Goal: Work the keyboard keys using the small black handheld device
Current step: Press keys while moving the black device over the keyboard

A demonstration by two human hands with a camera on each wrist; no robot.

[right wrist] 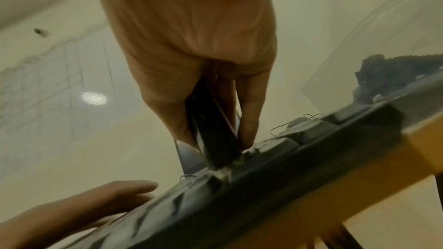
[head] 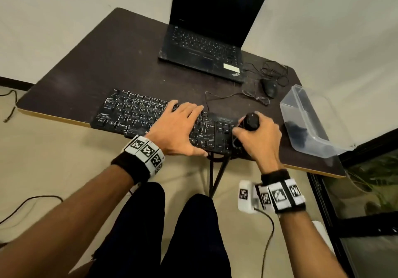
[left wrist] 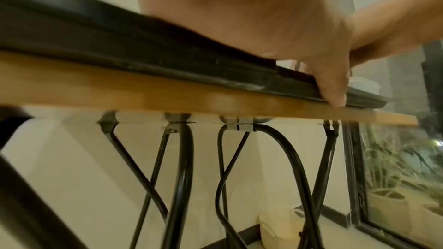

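Your right hand (head: 257, 137) gripped the small black handheld device (head: 249, 122), tip down on the black keyboard's (head: 133, 114) right keys; left hand (head: 178, 129) lay spread flat mid-keyboard, at the dark worktop's (head: 86, 66) near edge.

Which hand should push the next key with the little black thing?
The right hand, probably. It already grips the small black device, whose lower end touches the keyboard at its right end. The left hand lies flat across the keys, holding nothing.
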